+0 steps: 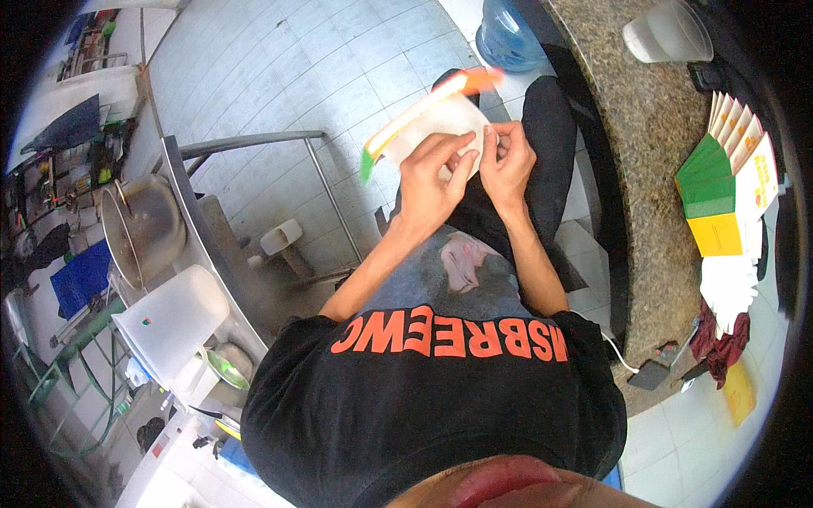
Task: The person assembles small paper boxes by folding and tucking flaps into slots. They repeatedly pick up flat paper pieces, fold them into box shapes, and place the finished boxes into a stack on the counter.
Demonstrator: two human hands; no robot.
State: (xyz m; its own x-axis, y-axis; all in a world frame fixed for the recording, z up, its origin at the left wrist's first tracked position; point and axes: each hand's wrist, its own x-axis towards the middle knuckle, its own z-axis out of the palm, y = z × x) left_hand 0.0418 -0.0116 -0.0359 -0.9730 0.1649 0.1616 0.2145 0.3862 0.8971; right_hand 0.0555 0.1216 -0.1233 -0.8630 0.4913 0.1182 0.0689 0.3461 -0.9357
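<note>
1. Lettering in orange-red capitals crosses the black T-shirt (423,389); a grey printed area lies below it.
2. Left hand (430,176): its grip is narrow, thumb and fingers pinching the near edge of a thin paper piece (421,131).
3. Right hand (508,165): likewise a closed pinch, at that piece's right end, just beside the left fingertips.
4. The paper piece is above the lap, pale inside, with a blurred orange-and-green far edge; any print there is unreadable.
5. On the right, the speckled surface (660,212) has its edge near the right leg, apart from both hands.
6. A fanned stack of cards (711,190), green, yellow and white, lies along its outer side, bearing small orange-yellow print.
7. Beyond the hands, pale tiled floor (279,76) gives open room between a metal rail (330,195) and a blue bottle (508,42).
</note>
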